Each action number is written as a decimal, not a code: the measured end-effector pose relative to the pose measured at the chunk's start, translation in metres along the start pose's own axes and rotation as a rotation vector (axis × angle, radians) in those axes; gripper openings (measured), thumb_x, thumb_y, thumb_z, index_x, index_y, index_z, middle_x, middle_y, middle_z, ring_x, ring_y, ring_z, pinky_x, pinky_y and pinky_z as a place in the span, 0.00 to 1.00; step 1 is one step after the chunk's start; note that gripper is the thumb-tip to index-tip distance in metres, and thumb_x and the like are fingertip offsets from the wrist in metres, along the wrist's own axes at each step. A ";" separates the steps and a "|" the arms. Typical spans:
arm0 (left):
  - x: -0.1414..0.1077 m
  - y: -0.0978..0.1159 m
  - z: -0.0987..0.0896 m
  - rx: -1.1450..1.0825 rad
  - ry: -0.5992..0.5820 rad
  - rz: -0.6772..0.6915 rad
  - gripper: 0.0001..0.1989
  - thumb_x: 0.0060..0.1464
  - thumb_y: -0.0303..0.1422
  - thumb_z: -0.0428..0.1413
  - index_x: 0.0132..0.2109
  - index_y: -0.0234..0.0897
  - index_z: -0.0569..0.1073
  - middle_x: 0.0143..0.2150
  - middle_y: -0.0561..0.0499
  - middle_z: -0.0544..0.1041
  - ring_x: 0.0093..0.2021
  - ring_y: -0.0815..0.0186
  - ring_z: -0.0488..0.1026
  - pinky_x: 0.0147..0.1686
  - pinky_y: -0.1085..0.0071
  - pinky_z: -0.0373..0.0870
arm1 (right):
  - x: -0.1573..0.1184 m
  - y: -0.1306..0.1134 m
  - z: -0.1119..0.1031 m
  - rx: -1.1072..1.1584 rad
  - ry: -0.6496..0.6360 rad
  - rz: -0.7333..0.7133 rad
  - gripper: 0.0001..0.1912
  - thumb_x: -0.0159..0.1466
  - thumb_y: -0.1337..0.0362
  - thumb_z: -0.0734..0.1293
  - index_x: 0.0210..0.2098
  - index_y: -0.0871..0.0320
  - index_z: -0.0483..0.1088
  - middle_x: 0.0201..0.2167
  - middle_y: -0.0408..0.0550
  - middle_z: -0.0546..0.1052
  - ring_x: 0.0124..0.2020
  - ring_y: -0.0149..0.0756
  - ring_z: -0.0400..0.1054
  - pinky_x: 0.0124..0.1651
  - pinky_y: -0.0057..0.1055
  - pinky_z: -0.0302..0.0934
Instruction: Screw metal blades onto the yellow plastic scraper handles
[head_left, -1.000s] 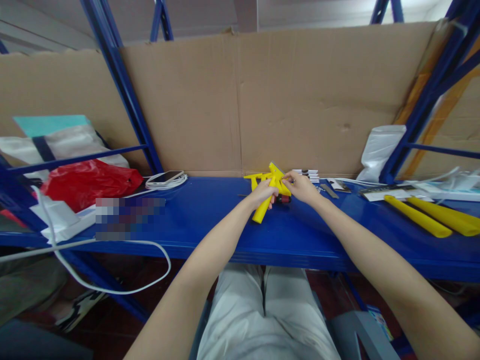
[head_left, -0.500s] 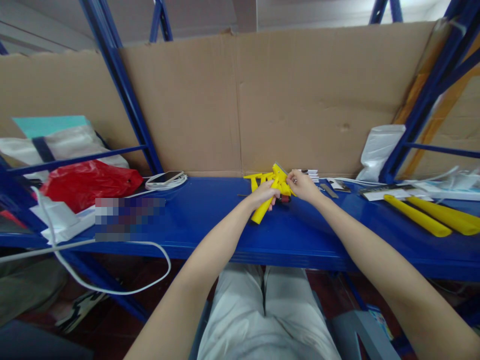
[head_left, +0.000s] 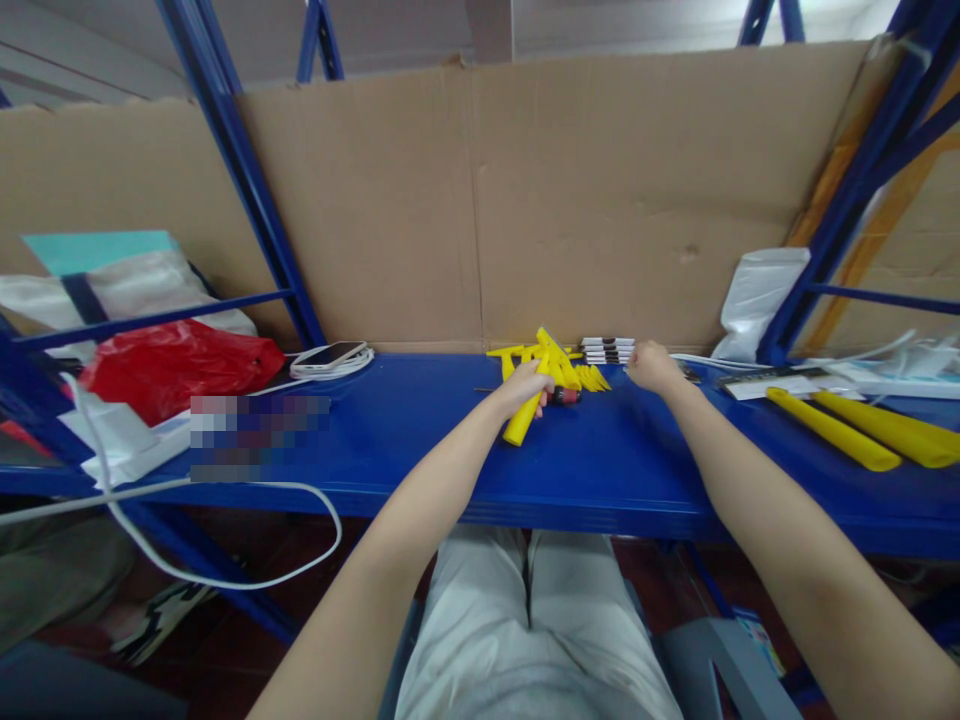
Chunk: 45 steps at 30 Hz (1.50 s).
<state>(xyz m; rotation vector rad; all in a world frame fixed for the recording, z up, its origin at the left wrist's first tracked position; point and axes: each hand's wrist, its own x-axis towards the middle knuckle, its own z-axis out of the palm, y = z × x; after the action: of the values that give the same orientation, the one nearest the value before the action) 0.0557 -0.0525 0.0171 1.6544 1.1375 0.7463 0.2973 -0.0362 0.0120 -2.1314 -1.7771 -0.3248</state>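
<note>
My left hand (head_left: 527, 388) is closed around the handle of a yellow scraper (head_left: 526, 418), its head (head_left: 553, 352) tilted up toward the cardboard. Beside and behind it lie several small yellow parts (head_left: 592, 378) and other yellow pieces (head_left: 507, 360). A screwdriver (head_left: 568, 396) with a red and black handle rests on the table just right of my left hand. Farther right, my right hand (head_left: 654, 367) is down at the tabletop with its fingers curled together. Whatever is in those fingers is hidden. White packets with black bands (head_left: 606, 350) are stacked to its left.
Two long yellow tubular pieces (head_left: 832, 430) lie on the blue table (head_left: 420, 440) at the right. A phone (head_left: 337, 354) sits on a coiled white cable at the left, near a red bag (head_left: 184, 365). Cardboard (head_left: 585, 200) walls off the back between blue posts.
My right hand has left the scraper head and moved right to the tabletop, uncovering the small yellow parts and white packets. My left hand keeps hold of the scraper in nearly the same spot.
</note>
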 end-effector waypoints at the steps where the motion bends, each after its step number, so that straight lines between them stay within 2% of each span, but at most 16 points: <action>1: 0.000 0.000 0.000 -0.002 0.000 0.000 0.24 0.49 0.20 0.51 0.55 0.34 0.69 0.18 0.60 0.63 0.15 0.72 0.65 0.20 0.77 0.68 | 0.001 0.007 0.002 -0.029 -0.034 0.024 0.20 0.63 0.72 0.59 0.50 0.70 0.74 0.51 0.70 0.76 0.56 0.55 0.70 0.55 0.43 0.64; 6: 0.002 -0.002 0.001 -0.013 -0.003 0.002 0.26 0.48 0.20 0.51 0.56 0.34 0.69 0.19 0.60 0.63 0.16 0.72 0.65 0.21 0.77 0.69 | 0.001 0.021 0.014 -0.092 -0.115 0.172 0.23 0.64 0.67 0.61 0.56 0.69 0.73 0.55 0.71 0.73 0.60 0.57 0.67 0.57 0.46 0.64; 12: 0.004 -0.003 0.002 -0.019 -0.032 0.007 0.24 0.49 0.21 0.51 0.55 0.34 0.69 0.20 0.59 0.64 0.16 0.73 0.65 0.22 0.76 0.70 | 0.003 0.022 0.026 -0.040 -0.046 0.177 0.22 0.62 0.68 0.62 0.53 0.69 0.74 0.52 0.72 0.74 0.59 0.57 0.67 0.56 0.50 0.64; 15: 0.002 -0.001 0.002 -0.032 -0.040 -0.002 0.24 0.50 0.21 0.51 0.55 0.34 0.68 0.19 0.60 0.63 0.15 0.74 0.63 0.21 0.77 0.69 | 0.006 0.016 0.023 0.124 0.052 0.150 0.17 0.62 0.70 0.61 0.47 0.68 0.75 0.48 0.69 0.76 0.55 0.54 0.69 0.56 0.46 0.63; 18: 0.002 0.000 0.003 -0.053 -0.063 -0.014 0.25 0.49 0.21 0.50 0.56 0.33 0.67 0.17 0.61 0.63 0.14 0.73 0.63 0.20 0.77 0.68 | 0.006 -0.003 0.015 0.520 0.097 0.193 0.08 0.64 0.69 0.61 0.35 0.61 0.72 0.41 0.61 0.78 0.50 0.47 0.71 0.53 0.39 0.65; 20: 0.002 0.000 0.003 -0.073 -0.084 -0.015 0.25 0.49 0.21 0.51 0.56 0.33 0.67 0.17 0.61 0.63 0.14 0.72 0.63 0.20 0.77 0.69 | 0.003 -0.021 0.009 0.906 0.013 0.302 0.09 0.66 0.67 0.60 0.29 0.59 0.67 0.36 0.57 0.78 0.44 0.41 0.73 0.47 0.34 0.67; 23: 0.003 -0.001 0.004 -0.112 -0.110 -0.004 0.27 0.47 0.22 0.51 0.56 0.34 0.67 0.16 0.61 0.63 0.14 0.72 0.64 0.21 0.77 0.69 | -0.008 -0.048 0.000 1.090 -0.131 0.289 0.15 0.71 0.63 0.54 0.29 0.57 0.63 0.32 0.54 0.77 0.34 0.35 0.74 0.40 0.31 0.69; 26: 0.003 -0.001 0.004 -0.146 -0.125 0.000 0.27 0.45 0.22 0.52 0.55 0.34 0.68 0.16 0.61 0.63 0.14 0.71 0.64 0.21 0.76 0.70 | -0.020 -0.065 -0.008 1.470 -0.423 0.304 0.19 0.73 0.58 0.48 0.32 0.56 0.62 0.33 0.56 0.77 0.35 0.37 0.75 0.39 0.33 0.72; 28: 0.003 -0.001 0.004 -0.166 -0.128 0.001 0.27 0.45 0.22 0.52 0.55 0.35 0.68 0.16 0.61 0.63 0.13 0.71 0.63 0.21 0.75 0.70 | -0.025 -0.071 -0.012 1.602 -0.507 0.305 0.19 0.73 0.57 0.46 0.35 0.56 0.63 0.35 0.57 0.77 0.38 0.38 0.76 0.40 0.35 0.73; 36: 0.004 -0.001 0.003 -0.204 -0.098 0.014 0.21 0.47 0.22 0.52 0.50 0.33 0.69 0.16 0.59 0.66 0.13 0.72 0.63 0.20 0.76 0.69 | -0.029 -0.078 -0.016 1.727 -0.560 0.352 0.18 0.73 0.61 0.47 0.42 0.59 0.65 0.38 0.59 0.77 0.38 0.36 0.75 0.39 0.30 0.73; 38: 0.005 -0.001 0.004 -0.207 -0.098 0.009 0.19 0.48 0.22 0.52 0.50 0.33 0.69 0.16 0.59 0.66 0.13 0.72 0.62 0.19 0.76 0.68 | -0.027 -0.077 -0.014 1.726 -0.555 0.370 0.19 0.73 0.62 0.46 0.43 0.60 0.65 0.38 0.59 0.76 0.38 0.37 0.75 0.39 0.31 0.73; 41: 0.007 -0.002 0.005 -0.210 -0.102 0.009 0.19 0.49 0.22 0.50 0.50 0.33 0.68 0.16 0.60 0.66 0.12 0.72 0.62 0.19 0.76 0.68 | -0.020 -0.068 -0.010 1.656 -0.467 0.420 0.19 0.72 0.62 0.47 0.48 0.61 0.65 0.39 0.60 0.76 0.38 0.40 0.75 0.40 0.37 0.74; 45: 0.009 -0.004 0.005 -0.199 -0.063 -0.003 0.23 0.49 0.22 0.51 0.54 0.33 0.65 0.20 0.59 0.68 0.13 0.71 0.64 0.19 0.75 0.69 | -0.002 -0.038 0.000 1.518 -0.307 0.495 0.23 0.69 0.62 0.48 0.54 0.64 0.65 0.41 0.62 0.76 0.41 0.43 0.74 0.44 0.40 0.72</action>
<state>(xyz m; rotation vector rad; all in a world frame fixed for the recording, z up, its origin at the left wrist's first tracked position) 0.0625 -0.0457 0.0112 1.4981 0.9882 0.7741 0.2593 -0.0322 0.0155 -1.2999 -0.8590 1.1450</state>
